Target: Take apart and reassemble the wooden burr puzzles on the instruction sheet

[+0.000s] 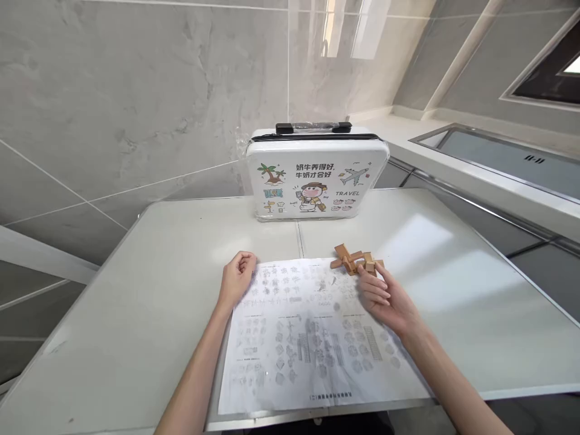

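A printed instruction sheet [312, 338] with many small diagrams lies on the white table [149, 302] in front of me. My left hand [236, 278] rests at the sheet's top left corner with its fingers curled in, and nothing shows in it. My right hand [385, 297] lies on the sheet's right edge, its fingers bent and reaching toward a small pile of wooden puzzle pieces [356, 260]. The fingertips touch or nearly touch the nearest piece; I cannot see a grip.
A small white suitcase [317, 175] with cartoon prints and a black handle stands against the tiled wall at the table's far edge. A white counter with a recessed sink [498, 157] runs along the right.
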A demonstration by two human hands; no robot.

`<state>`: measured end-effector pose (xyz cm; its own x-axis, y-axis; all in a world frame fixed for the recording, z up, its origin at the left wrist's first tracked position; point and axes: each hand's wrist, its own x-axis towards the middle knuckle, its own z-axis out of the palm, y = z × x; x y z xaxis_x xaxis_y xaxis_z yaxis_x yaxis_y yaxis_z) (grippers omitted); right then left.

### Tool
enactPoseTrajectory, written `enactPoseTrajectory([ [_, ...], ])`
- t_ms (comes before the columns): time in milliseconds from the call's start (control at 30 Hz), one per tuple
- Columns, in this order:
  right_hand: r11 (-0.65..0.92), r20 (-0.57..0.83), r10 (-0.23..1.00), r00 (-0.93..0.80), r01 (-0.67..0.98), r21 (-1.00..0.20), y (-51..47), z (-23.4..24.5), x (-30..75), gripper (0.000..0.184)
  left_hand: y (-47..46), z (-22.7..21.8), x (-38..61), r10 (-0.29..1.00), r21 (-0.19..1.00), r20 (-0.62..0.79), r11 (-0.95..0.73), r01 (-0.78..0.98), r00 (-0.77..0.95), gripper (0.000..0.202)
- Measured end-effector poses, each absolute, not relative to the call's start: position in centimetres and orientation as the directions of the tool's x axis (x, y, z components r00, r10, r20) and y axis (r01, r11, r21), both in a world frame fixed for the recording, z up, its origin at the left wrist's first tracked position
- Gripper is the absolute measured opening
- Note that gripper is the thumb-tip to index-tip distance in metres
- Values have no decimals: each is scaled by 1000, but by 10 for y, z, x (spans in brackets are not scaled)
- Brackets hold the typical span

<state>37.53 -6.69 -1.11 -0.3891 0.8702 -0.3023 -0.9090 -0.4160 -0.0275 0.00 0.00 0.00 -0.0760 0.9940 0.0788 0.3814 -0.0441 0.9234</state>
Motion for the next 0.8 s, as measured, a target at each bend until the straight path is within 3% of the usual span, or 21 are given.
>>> enactPoseTrajectory([
  [233,-395,-294,874,-387,-918,33,-63,-16,378,2,-1,-1,0,994,921,85,-50,387,-75,25],
  [300,-378,-300,885,-356,-926,-16,-63,-11,377,10,-1,-1,0,994,920,86,-52,387,-73,25],
  [367,-342,-311,906,-288,-930,-135,-66,-5,373,14,-2,0,1,994,920,85,-51,390,-72,26],
  [467,-238,-315,944,-102,-872,-429,-72,6,365,16,-2,2,2,994,917,82,-47,395,-73,26],
  [600,-107,-194,975,107,-540,-835,-82,15,353,27,-3,3,3,993,913,89,-49,404,-81,27],
  [700,-67,-86,994,60,-269,-961,-86,17,343,36,-6,6,4,990,892,127,-84,444,-67,26],
  [800,-34,-30,995,-90,-50,-998,-83,18,328,37,-12,13,11,988,871,147,-109,479,-41,24],
])
